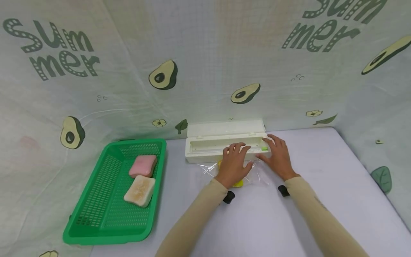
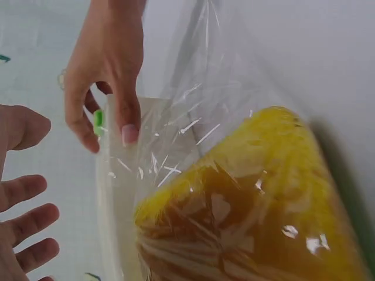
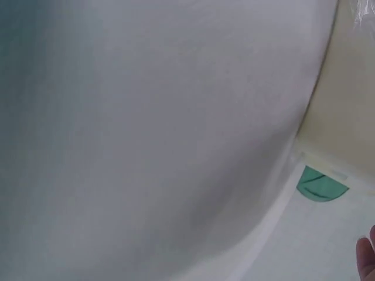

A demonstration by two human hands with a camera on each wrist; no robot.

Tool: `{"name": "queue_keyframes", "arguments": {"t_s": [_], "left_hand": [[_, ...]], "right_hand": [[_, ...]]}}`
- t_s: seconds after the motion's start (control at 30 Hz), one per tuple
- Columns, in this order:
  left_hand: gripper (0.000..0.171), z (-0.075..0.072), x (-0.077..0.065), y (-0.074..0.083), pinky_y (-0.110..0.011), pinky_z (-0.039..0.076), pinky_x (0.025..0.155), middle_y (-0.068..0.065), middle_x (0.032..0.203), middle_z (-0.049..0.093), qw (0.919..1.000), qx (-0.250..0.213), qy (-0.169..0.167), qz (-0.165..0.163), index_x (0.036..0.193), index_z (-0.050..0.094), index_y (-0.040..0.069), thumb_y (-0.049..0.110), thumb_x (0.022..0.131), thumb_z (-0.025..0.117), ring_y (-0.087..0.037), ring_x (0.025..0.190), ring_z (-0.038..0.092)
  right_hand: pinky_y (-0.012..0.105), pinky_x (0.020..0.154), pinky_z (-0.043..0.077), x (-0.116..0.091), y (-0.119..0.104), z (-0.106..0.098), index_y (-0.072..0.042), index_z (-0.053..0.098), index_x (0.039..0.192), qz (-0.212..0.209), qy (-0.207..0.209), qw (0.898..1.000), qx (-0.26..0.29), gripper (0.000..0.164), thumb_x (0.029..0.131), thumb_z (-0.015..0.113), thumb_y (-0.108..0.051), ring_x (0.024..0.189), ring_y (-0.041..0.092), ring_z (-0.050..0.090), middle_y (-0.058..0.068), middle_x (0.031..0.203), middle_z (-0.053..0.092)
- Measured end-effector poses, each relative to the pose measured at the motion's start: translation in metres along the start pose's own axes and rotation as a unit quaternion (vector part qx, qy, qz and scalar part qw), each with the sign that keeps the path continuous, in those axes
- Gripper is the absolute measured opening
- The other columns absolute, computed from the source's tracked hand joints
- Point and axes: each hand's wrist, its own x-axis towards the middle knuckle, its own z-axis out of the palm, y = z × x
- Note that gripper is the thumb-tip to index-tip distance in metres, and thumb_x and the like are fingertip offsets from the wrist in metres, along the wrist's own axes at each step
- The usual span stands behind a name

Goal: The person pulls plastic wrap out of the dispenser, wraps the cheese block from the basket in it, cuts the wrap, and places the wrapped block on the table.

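Observation:
A long white cling film dispenser (image 1: 199,157) stands against the back wall, lid raised, with a small green tab (image 1: 264,148) near its right end. Clear film (image 2: 193,117) comes from its front over a yellow block with a brown face (image 2: 252,199). My left hand (image 1: 234,166) is over the block, partly hiding it in the head view; its fingers are spread and hold nothing. My right hand (image 1: 279,157) is at the dispenser's right end, thumb by the front wall and fingers by the rear corner. The green tab lies between them, with a gap showing.
To the left sits a green plastic basket (image 1: 110,235) holding a pink block (image 1: 143,165) and a cream block with a browned top (image 1: 140,191). A wall sheet (image 1: 205,71) printed with avocados rises behind the white table (image 1: 250,228). The table's right edge runs beside another sheet.

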Motion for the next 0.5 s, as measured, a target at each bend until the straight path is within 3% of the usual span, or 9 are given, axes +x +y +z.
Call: {"name": "queue_keyframes", "arguments": {"t_s": [0.27,0.5], "left_hand": [[0.044,0.017,0.035,0.020,-0.038,0.038,0.110,0.006,0.140,0.058,0.9997,0.016,-0.020,0.004,0.145,0.064,0.026,0.046,0.106,0.060,-0.017,0.132,0.050],[0.036,0.028,0.058,0.039,-0.034,0.040,0.109,0.011,0.134,0.064,0.9972,0.073,-0.017,-0.001,0.136,0.072,0.034,0.050,0.107,0.059,-0.013,0.128,0.054]], "right_hand": [[0.066,0.105,0.042,-0.002,0.000,-0.002,0.007,0.054,0.146,-0.006,-0.008,0.998,-0.063,0.083,0.077,0.095,-0.015,0.129,0.053,0.047,0.028,0.148,0.051],[0.064,0.101,0.045,-0.001,-0.002,-0.003,0.005,0.054,0.147,-0.008,-0.018,0.995,-0.100,0.083,0.075,0.093,-0.004,0.129,0.051,0.049,0.024,0.150,0.051]]}}
